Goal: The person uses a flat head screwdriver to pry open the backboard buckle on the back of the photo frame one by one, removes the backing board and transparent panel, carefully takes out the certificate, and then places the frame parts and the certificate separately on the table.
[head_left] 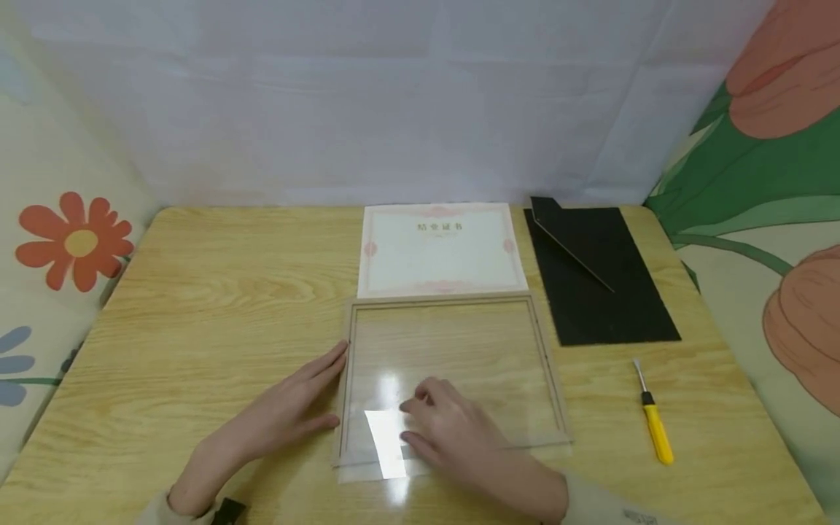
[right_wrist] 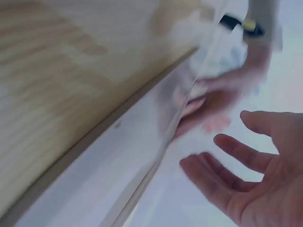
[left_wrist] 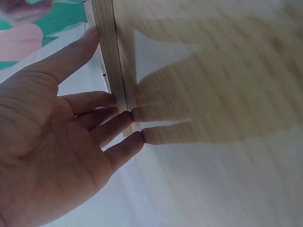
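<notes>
A thin wooden picture frame [head_left: 446, 297] lies flat on the table. Over it is a clear sheet [head_left: 389, 437] that catches a bright reflection, its near edge jutting a little past the frame's front side. My left hand [head_left: 282, 412] rests at the frame's left side. In the left wrist view, fingertips [left_wrist: 137, 136] touch that wooden edge, thumb spread apart. My right hand [head_left: 456, 430] hovers over the front part of the sheet with loosely bent fingers. Nothing shows between those fingers [right_wrist: 203, 177] in the right wrist view, and they look apart from the sheet.
Behind the frame lies a white certificate [head_left: 441, 255] with a pink border. To its right is a black backing board [head_left: 610, 313] with a raised stand flap [head_left: 558, 222]. A yellow-handled screwdriver [head_left: 656, 430] lies on the wooden table [head_left: 249, 277] at the right.
</notes>
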Demonstrator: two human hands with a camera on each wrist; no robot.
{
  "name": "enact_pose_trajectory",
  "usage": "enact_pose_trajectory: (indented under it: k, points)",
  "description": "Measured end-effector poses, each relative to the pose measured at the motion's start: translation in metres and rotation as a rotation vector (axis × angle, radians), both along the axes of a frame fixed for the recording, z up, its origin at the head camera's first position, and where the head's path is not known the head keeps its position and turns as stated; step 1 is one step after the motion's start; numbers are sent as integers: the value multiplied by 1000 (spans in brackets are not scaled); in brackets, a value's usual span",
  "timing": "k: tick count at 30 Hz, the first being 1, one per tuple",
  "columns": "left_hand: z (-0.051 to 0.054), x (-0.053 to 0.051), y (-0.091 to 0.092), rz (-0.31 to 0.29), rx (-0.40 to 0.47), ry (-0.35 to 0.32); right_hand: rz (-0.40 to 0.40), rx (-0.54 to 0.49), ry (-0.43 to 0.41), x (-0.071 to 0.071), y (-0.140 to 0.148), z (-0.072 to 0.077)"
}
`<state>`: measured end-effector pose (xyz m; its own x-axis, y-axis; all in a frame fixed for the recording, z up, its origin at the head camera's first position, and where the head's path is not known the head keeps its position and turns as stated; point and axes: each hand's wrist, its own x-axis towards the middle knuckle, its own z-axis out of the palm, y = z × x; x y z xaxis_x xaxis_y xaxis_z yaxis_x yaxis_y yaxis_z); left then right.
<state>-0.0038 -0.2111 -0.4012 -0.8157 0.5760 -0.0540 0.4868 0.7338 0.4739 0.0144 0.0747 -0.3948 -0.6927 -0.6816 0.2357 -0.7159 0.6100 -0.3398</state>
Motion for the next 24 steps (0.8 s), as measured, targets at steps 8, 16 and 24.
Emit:
enact_pose_trajectory:
  k: [8,16,24]
  points:
    - [1,-1,1,38,3,-60,-413,41,-293,1,95,-8]
    - [3,-2,-1,54,7,-68,-609,246,-524,21,138,-13]
    - [0,-1,0,28,48,-30,-688,59,-688,21,145,-16]
